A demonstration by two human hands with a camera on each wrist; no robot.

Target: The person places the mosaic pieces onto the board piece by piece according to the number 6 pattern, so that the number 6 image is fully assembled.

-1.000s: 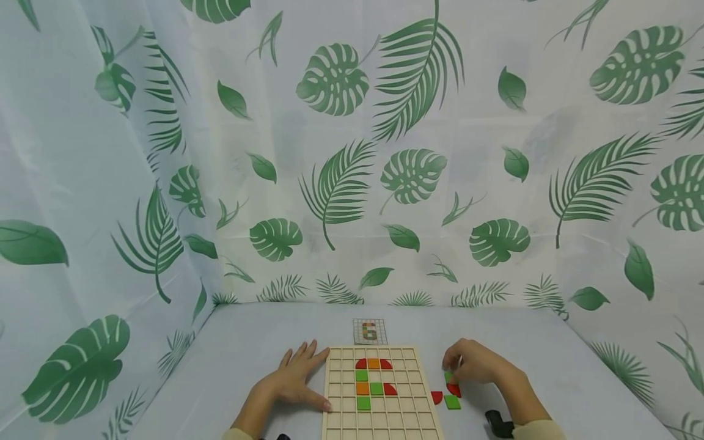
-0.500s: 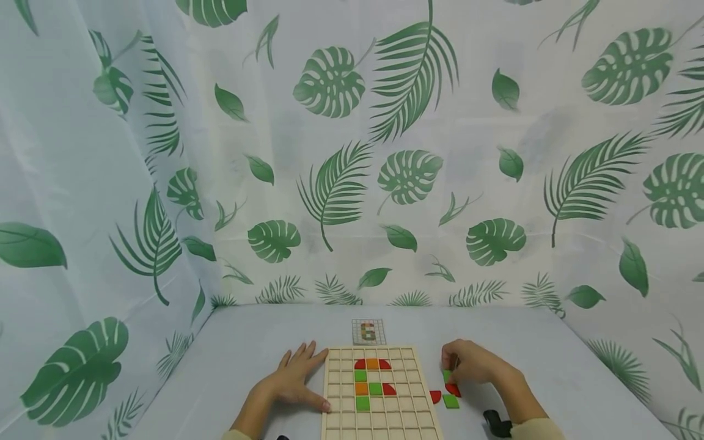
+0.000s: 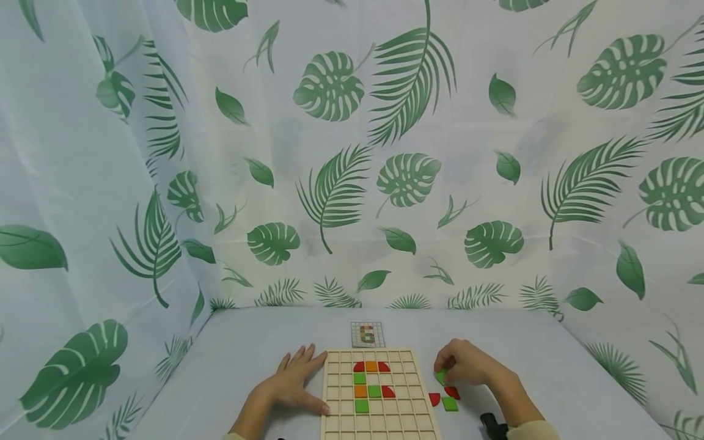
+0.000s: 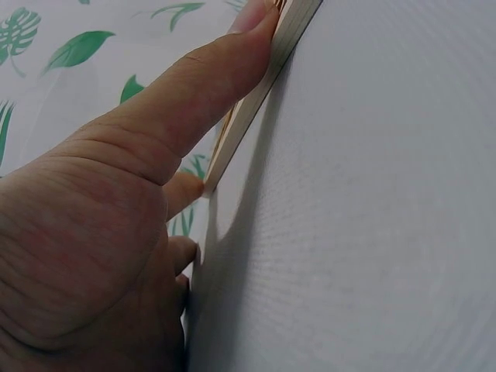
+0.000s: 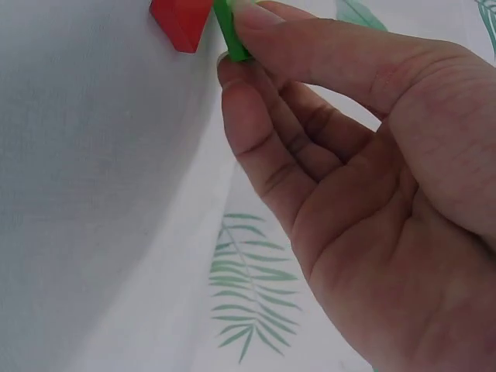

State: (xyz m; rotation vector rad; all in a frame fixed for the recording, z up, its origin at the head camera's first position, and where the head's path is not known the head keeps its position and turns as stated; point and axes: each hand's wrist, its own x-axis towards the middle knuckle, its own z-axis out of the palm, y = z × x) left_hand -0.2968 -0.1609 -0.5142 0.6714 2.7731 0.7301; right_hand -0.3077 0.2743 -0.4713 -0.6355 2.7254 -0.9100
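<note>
My right hand (image 3: 467,363) pinches a green square tile (image 3: 441,377) between thumb and fingers, to the right of the wooden grid board (image 3: 341,421). In the right wrist view the green tile (image 5: 231,32) stands on edge in the pinch, with a red tile (image 5: 181,25) beside it. Fingers spread, my left hand (image 3: 291,384) lies at the board's left side. Its thumb (image 4: 194,93) rests on the board's edge, and the index fingertip touches the far left corner. Red quarter-round, orange and green square tiles (image 3: 374,391) sit in several board cells.
Close to the right hand lie two red quarter-round tiles (image 3: 434,399) and a green square tile (image 3: 450,404). Behind the board is a gridded card (image 3: 366,334) showing a coloured 6. A black object (image 3: 493,426) is at the right wrist. Leaf-patterned cloth surrounds the white table.
My right hand has picked up the green tile near the red one and shifted slightly left with it, leaving the red tile uncovered. The left hand stays at the board.
</note>
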